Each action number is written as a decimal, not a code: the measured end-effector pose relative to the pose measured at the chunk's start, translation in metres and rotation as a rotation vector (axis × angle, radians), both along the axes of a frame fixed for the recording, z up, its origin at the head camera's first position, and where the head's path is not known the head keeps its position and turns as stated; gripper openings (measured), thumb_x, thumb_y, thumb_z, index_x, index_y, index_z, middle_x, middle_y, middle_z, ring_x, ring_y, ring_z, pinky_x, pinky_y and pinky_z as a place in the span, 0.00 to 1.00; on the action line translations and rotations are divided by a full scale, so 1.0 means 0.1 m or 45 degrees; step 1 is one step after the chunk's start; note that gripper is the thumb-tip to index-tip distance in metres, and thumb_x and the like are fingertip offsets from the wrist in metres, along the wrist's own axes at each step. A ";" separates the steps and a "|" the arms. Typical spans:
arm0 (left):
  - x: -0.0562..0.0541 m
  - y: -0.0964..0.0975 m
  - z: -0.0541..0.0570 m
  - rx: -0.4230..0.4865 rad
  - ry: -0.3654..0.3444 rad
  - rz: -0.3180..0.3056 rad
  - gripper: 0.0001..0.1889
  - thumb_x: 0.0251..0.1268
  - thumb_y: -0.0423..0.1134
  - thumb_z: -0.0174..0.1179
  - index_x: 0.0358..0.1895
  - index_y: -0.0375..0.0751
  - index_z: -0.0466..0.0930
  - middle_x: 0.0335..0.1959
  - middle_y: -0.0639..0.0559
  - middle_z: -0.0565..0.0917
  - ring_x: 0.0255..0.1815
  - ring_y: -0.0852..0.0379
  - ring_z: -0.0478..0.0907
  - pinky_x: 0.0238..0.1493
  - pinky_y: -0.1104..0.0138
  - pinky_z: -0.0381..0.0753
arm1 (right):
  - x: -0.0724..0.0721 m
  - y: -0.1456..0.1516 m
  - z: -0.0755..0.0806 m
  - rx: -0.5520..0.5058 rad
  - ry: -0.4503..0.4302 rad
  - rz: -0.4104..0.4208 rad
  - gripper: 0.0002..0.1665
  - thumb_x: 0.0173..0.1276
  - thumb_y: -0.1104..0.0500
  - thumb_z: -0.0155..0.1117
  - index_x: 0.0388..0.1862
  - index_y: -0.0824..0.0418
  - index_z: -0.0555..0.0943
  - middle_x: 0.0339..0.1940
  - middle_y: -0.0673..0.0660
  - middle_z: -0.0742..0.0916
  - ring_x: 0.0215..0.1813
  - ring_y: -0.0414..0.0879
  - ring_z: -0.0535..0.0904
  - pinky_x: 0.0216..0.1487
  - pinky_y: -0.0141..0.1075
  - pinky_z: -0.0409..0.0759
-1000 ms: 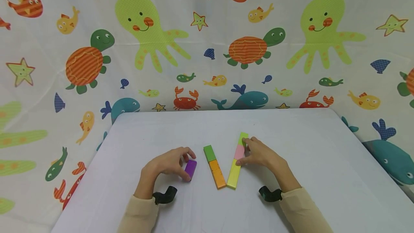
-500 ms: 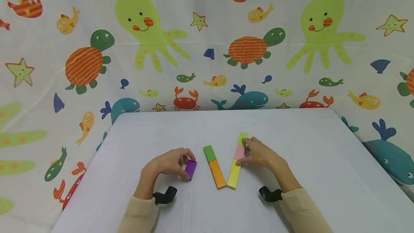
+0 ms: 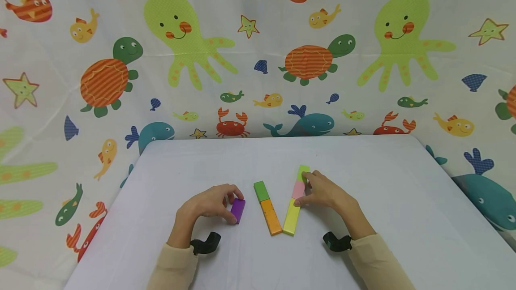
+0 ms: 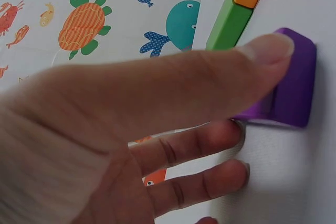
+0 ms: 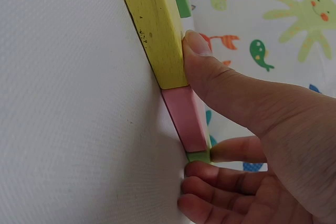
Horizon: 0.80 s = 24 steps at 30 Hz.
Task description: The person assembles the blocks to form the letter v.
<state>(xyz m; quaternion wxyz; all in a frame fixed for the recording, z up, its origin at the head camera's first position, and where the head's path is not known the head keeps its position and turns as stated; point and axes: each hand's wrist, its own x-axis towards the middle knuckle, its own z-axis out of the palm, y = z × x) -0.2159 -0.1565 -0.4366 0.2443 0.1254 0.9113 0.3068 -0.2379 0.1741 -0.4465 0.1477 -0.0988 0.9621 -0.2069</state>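
Note:
In the head view my left hand point(image 3: 213, 201) pinches a small purple block point(image 3: 238, 211) on the white table, thumb at its near end and a fingertip at the far end. The left wrist view shows the thumb on this purple block point(image 4: 296, 80). My right hand point(image 3: 324, 191) rests on a slanted row: its thumb touches the yellow block point(image 3: 291, 220), its index finger the lime block point(image 3: 303, 170). Between those two lies a pink block point(image 3: 298, 189). In the right wrist view the fingers are bent beside the lime block point(image 5: 198, 157).
Left of that row, a green block point(image 3: 261, 190) and an orange block point(image 3: 270, 216) lie end to end. The two rows nearly meet at their near ends, like a V. A curtain with sea animals point(image 3: 225, 66) hangs behind the table point(image 3: 363, 160).
The purple block has shifted very slightly to the right under my left hand. My right hand and the other blocks look unmoved.

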 end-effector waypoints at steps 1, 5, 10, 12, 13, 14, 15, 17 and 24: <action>0.00 0.00 0.00 0.002 0.003 0.000 0.27 0.45 0.40 0.80 0.51 0.57 0.80 0.45 0.54 0.80 0.46 0.55 0.74 0.45 0.59 0.81 | 0.00 0.00 0.00 -0.001 0.000 0.000 0.59 0.48 0.37 0.81 0.73 0.65 0.69 0.52 0.61 0.79 0.50 0.49 0.76 0.58 0.49 0.81; -0.01 -0.01 -0.02 0.000 0.024 -0.005 0.27 0.46 0.40 0.80 0.52 0.57 0.80 0.45 0.54 0.80 0.46 0.55 0.74 0.45 0.59 0.81 | 0.00 0.00 0.00 0.001 -0.001 0.000 0.59 0.48 0.37 0.81 0.73 0.65 0.69 0.52 0.61 0.79 0.50 0.49 0.76 0.58 0.49 0.81; -0.01 -0.01 -0.02 -0.008 0.035 0.000 0.27 0.46 0.41 0.79 0.52 0.57 0.80 0.45 0.54 0.80 0.46 0.55 0.75 0.45 0.60 0.81 | 0.00 0.00 0.00 0.004 -0.003 0.000 0.59 0.48 0.37 0.81 0.73 0.64 0.69 0.53 0.61 0.79 0.51 0.49 0.75 0.58 0.49 0.81; -0.01 -0.02 -0.02 -0.006 0.037 0.004 0.27 0.46 0.41 0.79 0.53 0.57 0.80 0.45 0.54 0.80 0.46 0.55 0.75 0.45 0.60 0.81 | 0.00 0.00 0.00 0.002 -0.003 0.001 0.59 0.48 0.37 0.81 0.73 0.64 0.69 0.53 0.61 0.79 0.51 0.49 0.75 0.58 0.50 0.80; -0.01 -0.02 -0.02 -0.004 0.037 0.007 0.27 0.46 0.41 0.79 0.53 0.57 0.80 0.45 0.54 0.80 0.46 0.55 0.75 0.45 0.60 0.81 | 0.00 0.00 0.00 0.002 -0.002 0.002 0.59 0.48 0.37 0.81 0.73 0.64 0.69 0.53 0.61 0.79 0.51 0.49 0.75 0.58 0.50 0.81; -0.01 -0.02 -0.02 -0.004 0.037 0.009 0.27 0.47 0.41 0.79 0.53 0.57 0.80 0.45 0.54 0.80 0.46 0.55 0.75 0.45 0.60 0.81 | 0.00 0.00 0.00 0.001 0.000 0.003 0.59 0.48 0.37 0.81 0.73 0.64 0.69 0.53 0.61 0.79 0.51 0.49 0.75 0.58 0.50 0.81; -0.01 -0.02 -0.02 -0.001 0.038 0.011 0.27 0.47 0.41 0.79 0.53 0.57 0.80 0.45 0.53 0.80 0.46 0.55 0.75 0.45 0.60 0.81 | 0.00 0.00 0.00 0.002 0.001 0.003 0.59 0.48 0.37 0.81 0.73 0.64 0.69 0.52 0.61 0.79 0.51 0.49 0.75 0.58 0.50 0.81; -0.01 -0.02 -0.02 0.004 0.039 0.016 0.27 0.47 0.41 0.79 0.53 0.56 0.80 0.45 0.53 0.80 0.46 0.55 0.75 0.45 0.60 0.81 | 0.00 0.00 0.00 0.003 0.005 0.004 0.59 0.48 0.37 0.81 0.73 0.64 0.69 0.52 0.61 0.80 0.51 0.49 0.75 0.58 0.49 0.81; -0.01 -0.03 -0.01 0.012 0.030 0.045 0.27 0.49 0.40 0.78 0.54 0.55 0.79 0.45 0.52 0.80 0.46 0.55 0.75 0.44 0.60 0.81 | 0.00 0.00 0.00 0.003 0.012 0.006 0.59 0.48 0.37 0.81 0.73 0.65 0.69 0.52 0.61 0.80 0.50 0.49 0.76 0.58 0.49 0.81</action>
